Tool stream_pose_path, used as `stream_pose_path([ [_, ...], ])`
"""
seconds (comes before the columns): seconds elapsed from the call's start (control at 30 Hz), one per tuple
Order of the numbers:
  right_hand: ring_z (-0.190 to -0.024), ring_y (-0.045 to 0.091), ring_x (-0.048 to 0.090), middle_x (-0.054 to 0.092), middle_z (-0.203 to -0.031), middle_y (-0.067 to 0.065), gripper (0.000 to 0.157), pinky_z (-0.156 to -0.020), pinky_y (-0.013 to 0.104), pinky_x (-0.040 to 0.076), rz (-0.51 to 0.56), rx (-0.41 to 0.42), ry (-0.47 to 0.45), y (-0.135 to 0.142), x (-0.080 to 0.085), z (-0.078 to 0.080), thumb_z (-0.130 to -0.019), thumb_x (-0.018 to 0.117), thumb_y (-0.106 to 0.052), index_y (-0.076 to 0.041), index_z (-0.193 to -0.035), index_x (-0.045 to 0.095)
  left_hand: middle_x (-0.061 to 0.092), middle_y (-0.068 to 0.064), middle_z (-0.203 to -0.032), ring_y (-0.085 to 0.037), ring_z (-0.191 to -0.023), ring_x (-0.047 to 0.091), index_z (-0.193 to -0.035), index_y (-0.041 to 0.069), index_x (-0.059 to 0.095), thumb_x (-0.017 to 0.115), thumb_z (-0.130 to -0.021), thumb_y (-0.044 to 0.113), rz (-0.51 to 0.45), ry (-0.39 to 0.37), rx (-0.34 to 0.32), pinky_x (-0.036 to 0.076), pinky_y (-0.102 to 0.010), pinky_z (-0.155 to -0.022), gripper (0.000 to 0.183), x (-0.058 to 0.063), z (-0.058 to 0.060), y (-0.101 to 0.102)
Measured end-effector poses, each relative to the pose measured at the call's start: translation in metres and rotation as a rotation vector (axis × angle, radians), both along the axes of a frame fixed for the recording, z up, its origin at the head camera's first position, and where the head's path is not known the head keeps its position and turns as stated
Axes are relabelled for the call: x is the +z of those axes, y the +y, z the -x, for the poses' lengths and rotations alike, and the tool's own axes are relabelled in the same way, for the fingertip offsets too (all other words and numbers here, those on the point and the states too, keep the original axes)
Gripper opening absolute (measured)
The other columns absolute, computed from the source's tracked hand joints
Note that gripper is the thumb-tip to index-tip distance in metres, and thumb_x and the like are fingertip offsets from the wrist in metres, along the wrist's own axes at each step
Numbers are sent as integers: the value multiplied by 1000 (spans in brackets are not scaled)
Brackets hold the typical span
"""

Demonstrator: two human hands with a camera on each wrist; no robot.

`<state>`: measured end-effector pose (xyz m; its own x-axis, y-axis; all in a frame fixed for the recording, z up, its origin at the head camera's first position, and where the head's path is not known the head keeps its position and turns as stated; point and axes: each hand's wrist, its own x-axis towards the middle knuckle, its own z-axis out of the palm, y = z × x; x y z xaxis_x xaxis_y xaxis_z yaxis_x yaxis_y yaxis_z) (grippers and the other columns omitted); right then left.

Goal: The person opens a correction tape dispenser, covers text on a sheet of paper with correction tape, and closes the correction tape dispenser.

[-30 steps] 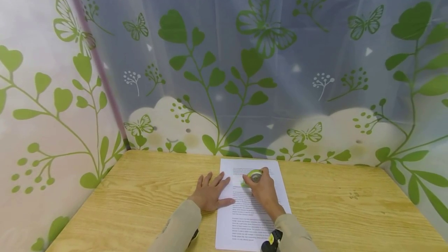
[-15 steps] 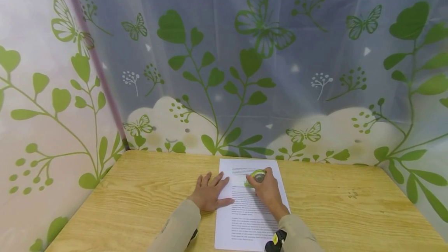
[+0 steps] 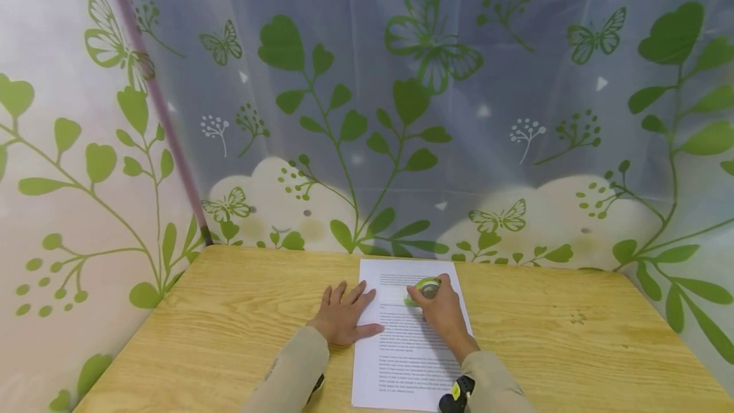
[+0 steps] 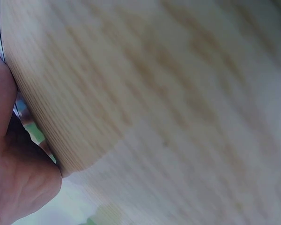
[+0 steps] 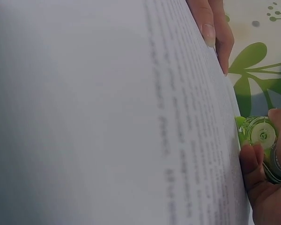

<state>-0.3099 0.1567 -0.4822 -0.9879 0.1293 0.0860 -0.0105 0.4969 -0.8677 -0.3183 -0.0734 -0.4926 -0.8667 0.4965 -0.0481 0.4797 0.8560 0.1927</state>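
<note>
A printed sheet of paper [image 3: 410, 349] lies on the table, with blocks of text above and below a white band. My right hand [image 3: 444, 311] grips a green, see-through correction tape [image 5: 262, 133] between thumb and fingers, its tip down at the white band. Its round reel shows in the right wrist view. My left hand [image 3: 344, 316] rests flat at the sheet's left edge, fingers spread, with fingertips and thumb on the paper. In the left wrist view only part of the left hand [image 4: 23, 173] shows, beside wood grain.
The wooden table [image 3: 246, 311] reaches back to a hanging cloth [image 3: 367, 113] printed with green leaves and butterflies. A dark device with a yellow mark [image 3: 457, 392] sits on the right wrist.
My right hand has slid a little to the right across the sheet with the correction tape, moving less in the last half second. The left hand has stayed in place.
</note>
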Motion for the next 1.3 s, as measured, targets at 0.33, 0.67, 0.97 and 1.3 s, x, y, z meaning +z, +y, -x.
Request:
stream_pose_path([
  [0.33,-50,16,56,60,-82,13,56,-49,30,48,7,-2,0,7,1,0,-87,71,-37,1,-114,40,20,-4,-157,-45,-139,14,-151,24,29,39,-88,73,-9,-8,3,8,-64,-107,81,1,0,1],
  [0.67,-51,15,55,60,-83,13,52,-49,30,47,23,-9,-7,13,2,-1,-87,72,-34,0,-111,41,20,-4,-157,-45,-139,14,-151,23,29,40,-88,71,-19,-16,3,7,-63,-107,80,3,-1,1],
  [0.97,-55,14,55,59,-85,13,54,-50,28,47,13,-25,-9,18,1,-1,-86,73,-34,1,-112,41,20,-4,-157,-45,-139,14,-151,24,29,39,-88,72,-19,-11,-4,7,-63,-107,80,0,0,1],
  [1.3,-54,15,54,59,-86,13,56,-50,29,46,37,-14,-25,23,1,-2,-86,72,-34,1,-115,40,21,-8,-157,-46,-138,15,-151,19,30,41,-90,69,-26,-25,-17,9,-63,-106,79,10,-6,0],
])
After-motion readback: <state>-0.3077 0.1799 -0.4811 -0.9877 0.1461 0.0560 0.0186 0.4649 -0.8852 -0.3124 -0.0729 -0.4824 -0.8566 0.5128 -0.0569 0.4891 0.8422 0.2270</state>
